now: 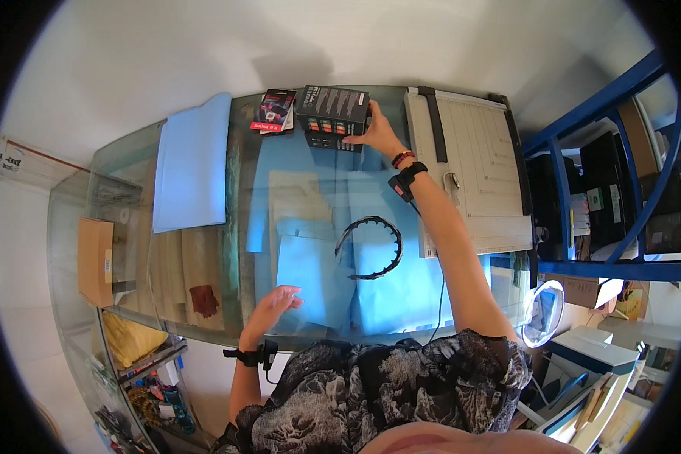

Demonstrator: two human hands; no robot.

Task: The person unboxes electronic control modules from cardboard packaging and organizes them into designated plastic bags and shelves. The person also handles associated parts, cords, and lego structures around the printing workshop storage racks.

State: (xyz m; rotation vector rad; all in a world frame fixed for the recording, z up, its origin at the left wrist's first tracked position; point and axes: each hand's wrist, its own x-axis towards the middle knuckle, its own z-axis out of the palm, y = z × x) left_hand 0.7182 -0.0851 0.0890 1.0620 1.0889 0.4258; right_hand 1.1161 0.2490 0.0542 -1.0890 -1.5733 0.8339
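Note:
At the back of the glass-topped table (244, 318), my right hand (374, 130) grips the right end of a black printed box (335, 106), thumb at its front and fingers behind. Another black box (324, 140) lies under it. Just left of them are red and black SanDisk blister packs (272, 110), partly overlapping. My left hand (278, 303) hovers near the front edge with fingers slightly curled, holding nothing. A dark toothed hairband (400, 244) lies on the glass between my hands, over blue sheets (312, 272).
A guillotine paper cutter (476, 198) stands at the right, beside a blue metal rack (556, 181). Pale blue paper (193, 164) lies at the back left. A cardboard box (95, 264) sits at the left edge, and a dark red piece (204, 301) shows near the front.

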